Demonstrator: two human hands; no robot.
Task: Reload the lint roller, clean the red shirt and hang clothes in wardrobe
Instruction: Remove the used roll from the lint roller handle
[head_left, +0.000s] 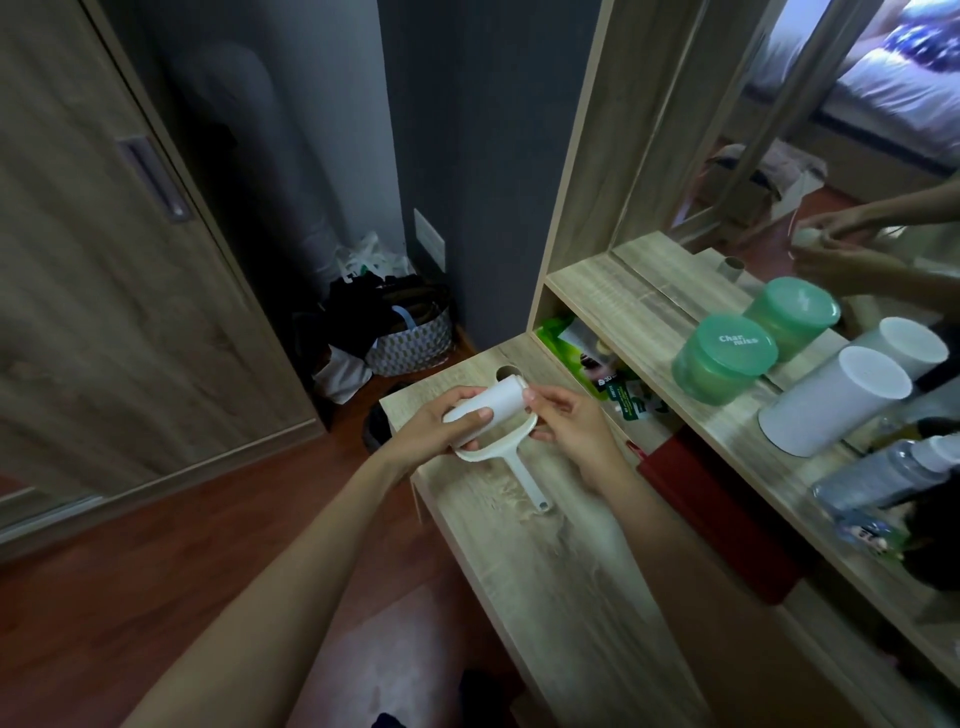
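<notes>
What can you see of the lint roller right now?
The lint roller is white plastic: a curved frame and a thin straight handle ending in a small hanging hole. A white paper roll lies tilted across the frame; I cannot tell whether it is fully seated. The left hand grips the paper roll, thumb on top, and the right hand pinches its far end with its fingers. The handle points toward the person, low over the wooden desk; contact there is unclear.

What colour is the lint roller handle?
The lint roller handle is white; the head view shows it best.

Wooden desk (561, 571), mirror (779, 130), reddish floor (156, 571), probably grey wall (467, 156).
</notes>
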